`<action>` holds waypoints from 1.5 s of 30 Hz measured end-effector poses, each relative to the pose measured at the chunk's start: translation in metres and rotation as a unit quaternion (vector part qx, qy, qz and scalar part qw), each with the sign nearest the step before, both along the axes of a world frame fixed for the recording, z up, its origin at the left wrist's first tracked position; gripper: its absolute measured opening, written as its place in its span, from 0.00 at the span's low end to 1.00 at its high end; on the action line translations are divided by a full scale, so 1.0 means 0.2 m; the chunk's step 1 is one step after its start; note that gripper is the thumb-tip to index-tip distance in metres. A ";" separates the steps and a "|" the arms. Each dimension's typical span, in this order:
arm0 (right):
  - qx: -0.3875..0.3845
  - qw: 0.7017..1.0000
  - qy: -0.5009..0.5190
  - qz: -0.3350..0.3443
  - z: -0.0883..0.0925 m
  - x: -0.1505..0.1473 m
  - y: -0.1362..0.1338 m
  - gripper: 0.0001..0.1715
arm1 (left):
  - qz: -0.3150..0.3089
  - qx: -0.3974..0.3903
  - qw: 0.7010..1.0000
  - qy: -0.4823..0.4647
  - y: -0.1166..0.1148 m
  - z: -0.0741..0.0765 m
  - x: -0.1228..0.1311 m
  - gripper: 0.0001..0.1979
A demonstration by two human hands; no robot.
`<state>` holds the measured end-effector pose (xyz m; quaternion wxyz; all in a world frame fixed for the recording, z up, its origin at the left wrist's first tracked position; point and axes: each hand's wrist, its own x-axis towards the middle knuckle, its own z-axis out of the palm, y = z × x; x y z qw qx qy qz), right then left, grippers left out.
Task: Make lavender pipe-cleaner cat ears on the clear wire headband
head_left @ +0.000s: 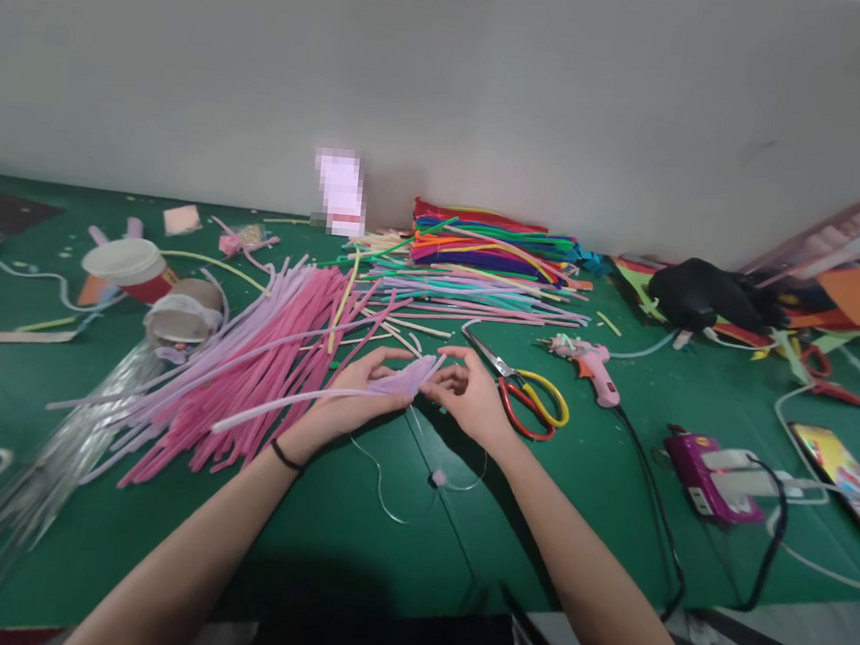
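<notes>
Several lavender pipe cleaners (404, 376), gathered into a flat shape, lie between my hands above the table's middle. My left hand (352, 396) is closed around the shape, and one loose lavender stem sticks out to the left past the wrist. At the shape's right end, my right hand (475, 392) has its fingers pinched on the stem tips. Thin clear thread (380, 479) lies on the table below, near a small pink bit (436, 478). Scissors (519, 386) with red and yellow handles rest just right of my right hand.
Pink pipe cleaners (251, 387) lie heaped on the left, beside clear strips (78, 472) and a tipped paper cup (186, 316). Multicoloured pipe cleaners (488, 252) are stacked at the wall. Rightward are a pink glue gun (592, 365), a purple power strip (703, 477), cords and a phone (845, 479).
</notes>
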<state>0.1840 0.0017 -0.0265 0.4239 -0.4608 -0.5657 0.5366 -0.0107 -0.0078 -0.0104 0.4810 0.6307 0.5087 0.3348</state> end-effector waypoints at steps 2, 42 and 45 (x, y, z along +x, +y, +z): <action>-0.029 0.999 0.016 0.003 0.01 0.00 0.00 0.30 | 0.011 0.021 0.999 0.040 0.00 -0.01 0.00 0.23; -0.224 0.961 0.102 0.127 0.06 -0.02 -0.05 0.22 | -0.073 -0.174 0.981 -0.045 -0.02 0.09 -0.02 0.18; -0.243 0.949 0.142 0.145 0.07 0.01 -0.04 0.22 | -0.039 -0.154 0.986 -0.052 -0.02 0.09 -0.01 0.19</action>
